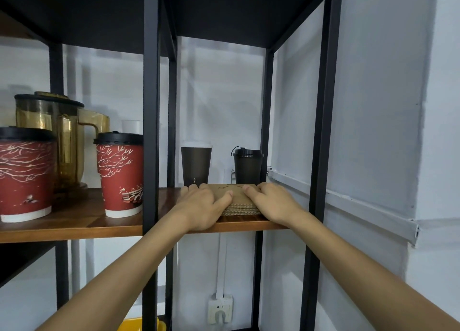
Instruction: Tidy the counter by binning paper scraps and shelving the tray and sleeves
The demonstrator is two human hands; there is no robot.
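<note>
A flat stack of brown corrugated cardboard sleeves lies on the wooden shelf, in the right bay of a black metal rack. My left hand clasps the stack's left side, thumb laid across the top. My right hand clasps its right side, thumb on top as well. Both hands rest on the shelf board with the stack between them. No tray or paper scraps are in sight.
Behind the stack stand a dark lidless cup and a dark lidded cup. In the left bay are two red lidded cups and an amber pitcher. Black uprights frame the bay. A wall socket sits below.
</note>
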